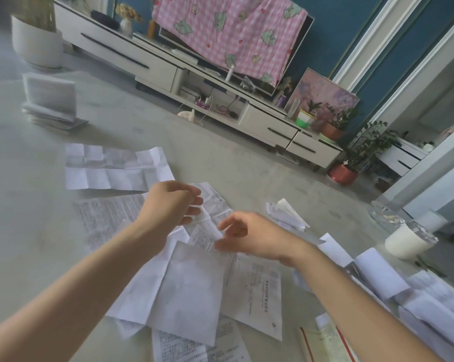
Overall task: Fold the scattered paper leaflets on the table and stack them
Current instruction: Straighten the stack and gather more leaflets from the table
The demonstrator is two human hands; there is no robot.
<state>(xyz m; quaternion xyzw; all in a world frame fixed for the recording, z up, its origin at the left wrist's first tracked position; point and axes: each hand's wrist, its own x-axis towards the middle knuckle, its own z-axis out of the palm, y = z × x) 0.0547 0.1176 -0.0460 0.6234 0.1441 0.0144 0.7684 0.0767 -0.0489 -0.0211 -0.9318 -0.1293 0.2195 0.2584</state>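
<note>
Several unfolded paper leaflets lie scattered over the pale table [24, 231]. A narrow printed leaflet [207, 231] is lifted slightly above the pile at the middle. My left hand [171, 205] pinches its far end with curled fingers, and a bit of white paper shows between them. My right hand [246, 236] is blurred, with thumb and fingers closing on the leaflet's near end. A large creased leaflet [111, 168] lies beyond my left hand. A blank sheet [192, 291] and a printed sheet [257, 291] lie under my forearms. A stack of folded leaflets [48, 105] sits at the far left.
A crumpled leaflet [285, 212] lies right of my hands. White boxes and more papers [377, 275] crowd the right edge, with a white cup [406, 244] and a glass dish [387, 218] behind them. A low TV cabinet [267, 121] stands beyond the table.
</note>
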